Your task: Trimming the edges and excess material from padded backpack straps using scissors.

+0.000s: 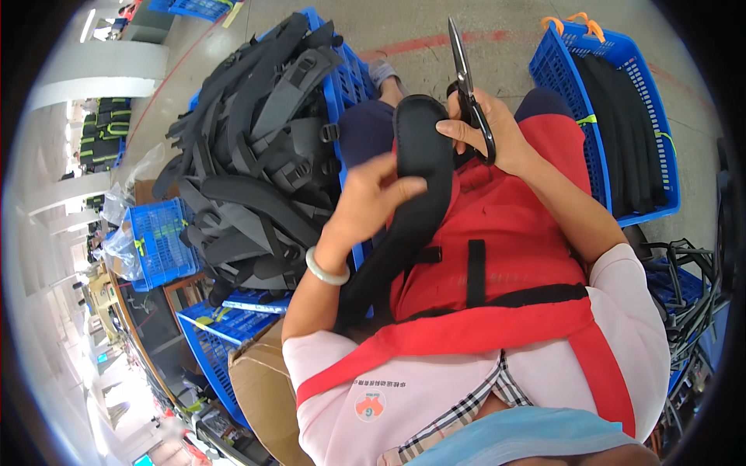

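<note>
A black padded strap (426,155) is held up over the far left part of the red apron (505,225) that covers the wearer's lap, its rounded, stitched end uppermost and its length slanting down past the apron's left edge toward the waist. The right hand (483,128) is closed around the black-handled scissors (461,62), whose long blades stand together and point away from the body; its thumb lies on the strap's right edge near the rounded end, so the same hand seems to steady both. The left hand (381,194), with a pale bracelet (323,273) at the wrist, is half-curled beside the strap, its thumb lying across the front; it is blurred, and I cannot tell how firmly it grips. Beyond the apron's left side, a heap of black and grey straps (256,147) is piled high over a blue crate (356,81), spilling past its near edge. To the right, another blue basket (561,81) carries long black pads (622,132) lying lengthwise, with orange ties (584,27) at its far edge. A cardboard box (268,396) stands by the left elbow, and a smaller blue bin (159,241) sits farther left beside clear plastic bags (123,252).
</note>
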